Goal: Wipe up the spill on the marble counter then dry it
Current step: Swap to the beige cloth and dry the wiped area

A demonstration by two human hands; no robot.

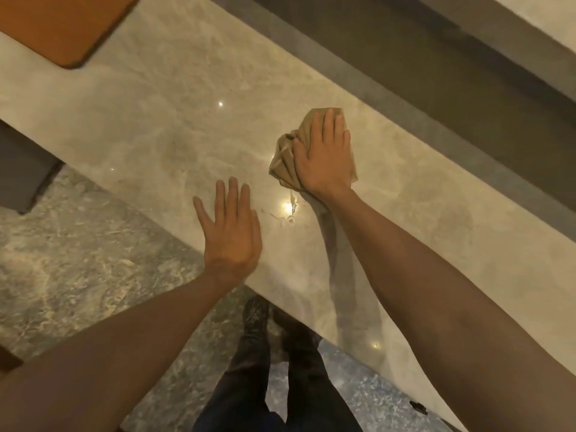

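A beige marble counter (162, 126) runs diagonally across the view. My right hand (324, 154) presses flat on a crumpled tan cloth (285, 160) lying on the counter's middle. A few small drops of liquid (292, 210) glint just below the cloth, near a light reflection. My left hand (230, 229) hovers or rests near the counter's front edge, fingers spread, holding nothing.
An orange-brown mat (65, 26) lies on the counter at the top left. A dark recessed strip (436, 73) borders the counter's far side. Below the front edge is a grey-green marble floor (62, 251), my dark trousers and shoes (255, 322), and a dark block (21, 169) at left.
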